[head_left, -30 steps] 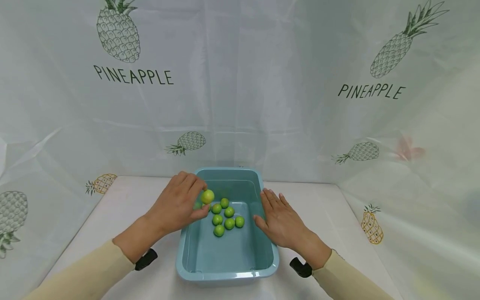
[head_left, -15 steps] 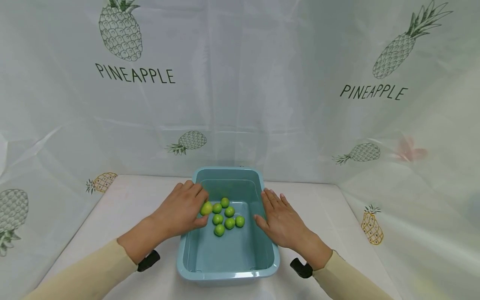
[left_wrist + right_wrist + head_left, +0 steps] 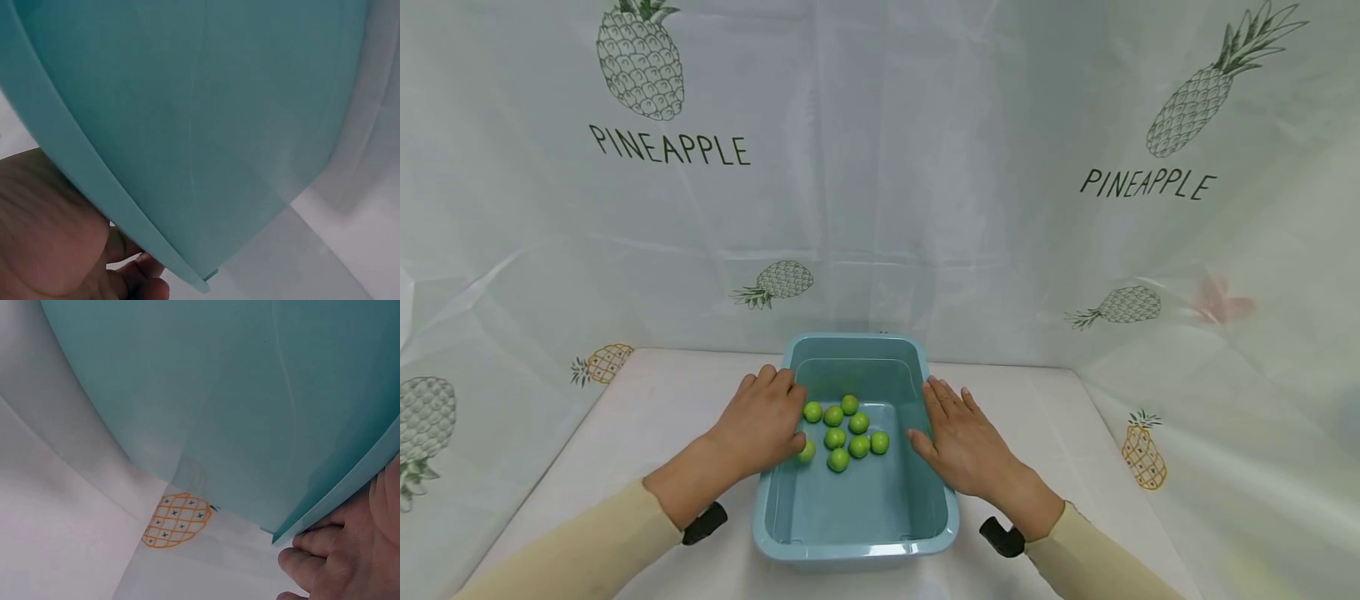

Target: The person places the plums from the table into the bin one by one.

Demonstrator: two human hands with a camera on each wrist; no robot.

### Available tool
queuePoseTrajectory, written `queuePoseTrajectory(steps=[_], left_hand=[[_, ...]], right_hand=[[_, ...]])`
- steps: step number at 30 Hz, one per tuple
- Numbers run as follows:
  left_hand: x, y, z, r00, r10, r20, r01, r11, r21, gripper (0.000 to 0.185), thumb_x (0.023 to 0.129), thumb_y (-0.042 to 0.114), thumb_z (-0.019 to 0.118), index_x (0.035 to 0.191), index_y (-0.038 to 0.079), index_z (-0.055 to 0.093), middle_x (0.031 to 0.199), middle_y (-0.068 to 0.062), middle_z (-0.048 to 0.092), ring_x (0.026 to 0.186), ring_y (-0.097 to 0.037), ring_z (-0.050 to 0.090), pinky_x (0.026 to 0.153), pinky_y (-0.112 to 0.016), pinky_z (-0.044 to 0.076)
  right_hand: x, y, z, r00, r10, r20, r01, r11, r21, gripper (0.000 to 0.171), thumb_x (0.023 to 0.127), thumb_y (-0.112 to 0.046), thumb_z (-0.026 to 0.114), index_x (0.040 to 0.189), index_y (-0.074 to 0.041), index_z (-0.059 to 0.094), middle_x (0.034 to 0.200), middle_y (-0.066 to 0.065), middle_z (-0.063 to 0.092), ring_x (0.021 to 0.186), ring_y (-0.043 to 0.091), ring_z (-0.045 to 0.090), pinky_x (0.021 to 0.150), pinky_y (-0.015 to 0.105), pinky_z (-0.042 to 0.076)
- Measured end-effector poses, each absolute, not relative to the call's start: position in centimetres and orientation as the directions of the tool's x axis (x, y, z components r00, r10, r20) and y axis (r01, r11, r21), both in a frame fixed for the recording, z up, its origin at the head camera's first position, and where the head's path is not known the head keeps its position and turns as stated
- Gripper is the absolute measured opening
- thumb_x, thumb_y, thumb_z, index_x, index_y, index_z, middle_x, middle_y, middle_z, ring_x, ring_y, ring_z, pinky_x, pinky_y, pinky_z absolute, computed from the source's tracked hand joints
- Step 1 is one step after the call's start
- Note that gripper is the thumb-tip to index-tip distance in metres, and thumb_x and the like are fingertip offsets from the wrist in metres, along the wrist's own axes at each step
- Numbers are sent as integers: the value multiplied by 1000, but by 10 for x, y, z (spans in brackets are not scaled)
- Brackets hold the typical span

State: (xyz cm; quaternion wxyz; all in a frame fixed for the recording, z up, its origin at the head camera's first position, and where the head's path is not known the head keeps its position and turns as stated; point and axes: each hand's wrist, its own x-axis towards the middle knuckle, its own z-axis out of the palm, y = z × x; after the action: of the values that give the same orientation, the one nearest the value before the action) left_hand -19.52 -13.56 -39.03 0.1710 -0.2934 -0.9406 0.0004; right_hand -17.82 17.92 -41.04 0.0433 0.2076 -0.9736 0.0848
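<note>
In the head view a blue plastic tub (image 3: 856,546) stands on the table with several small green limes (image 3: 859,447) on its floor. My left hand (image 3: 758,425) is at the tub's left rim, fingers bent loosely over it and holding nothing. One lime (image 3: 807,453) lies just beyond the left thumb, partly covered by it. My right hand (image 3: 962,437) rests along the right rim with its fingers straight and the thumb inside the edge. Both wrist views look at the tub's outer wall (image 3: 219,125), with the fingers (image 3: 319,540) at the underside of the rim.
The white table (image 3: 1030,400) extends on both sides of the tub. Behind it hangs a pale sheet (image 3: 925,167) printed with pineapples. A black wrist strap (image 3: 703,523) shows on the left arm, another strap (image 3: 1002,536) on the right.
The yellow-green lime pinched by my left hand went down into the tub and has been let go. The left hand has drawn back slightly to the left; the right hand has stayed still.
</note>
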Motion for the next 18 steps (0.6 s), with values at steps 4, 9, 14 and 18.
queuePoseTrajectory(steps=[4, 9, 14, 18], left_hand=[[-195, -135, -392, -769, 546, 331, 549, 830, -93, 28, 78, 21, 84, 91, 3, 67, 82, -6, 50, 77, -23, 38, 66, -35, 32], [-195, -136, -394, -779, 527, 340, 538, 840, -72, 29, 81, 26, 84, 93, 5, 67, 86, -7, 53, 80, -24, 41, 69, -37, 34], [-194, -138, -398, -787, 503, 357, 528, 848, -31, 30, 86, 28, 81, 102, 5, 71, 98, -10, 62, 89, -27, 50, 76, -43, 44], [-190, -143, -401, -794, 478, 376, 529, 848, 38, 36, 90, 26, 77, 116, 1, 72, 115, -15, 67, 106, -32, 61, 92, -51, 54]], right_hand=[[-178, 180, -410, -911, -395, 117, -409, 900, -152, 76, 110, -46, 47, 161, 9, 32, 169, 25, 32, 159, 43, 29, 128, 65, 22], [-178, 180, -411, -914, -390, 116, -404, 902, -155, 76, 110, -46, 47, 161, 9, 32, 169, 25, 32, 159, 43, 28, 128, 65, 22], [-179, 180, -411, -914, -388, 118, -403, 901, -158, 76, 110, -46, 47, 161, 9, 32, 169, 25, 32, 159, 43, 28, 128, 65, 22], [-178, 180, -411, -914, -387, 120, -403, 900, -165, 76, 110, -46, 47, 161, 9, 32, 169, 25, 32, 159, 43, 28, 127, 65, 22]])
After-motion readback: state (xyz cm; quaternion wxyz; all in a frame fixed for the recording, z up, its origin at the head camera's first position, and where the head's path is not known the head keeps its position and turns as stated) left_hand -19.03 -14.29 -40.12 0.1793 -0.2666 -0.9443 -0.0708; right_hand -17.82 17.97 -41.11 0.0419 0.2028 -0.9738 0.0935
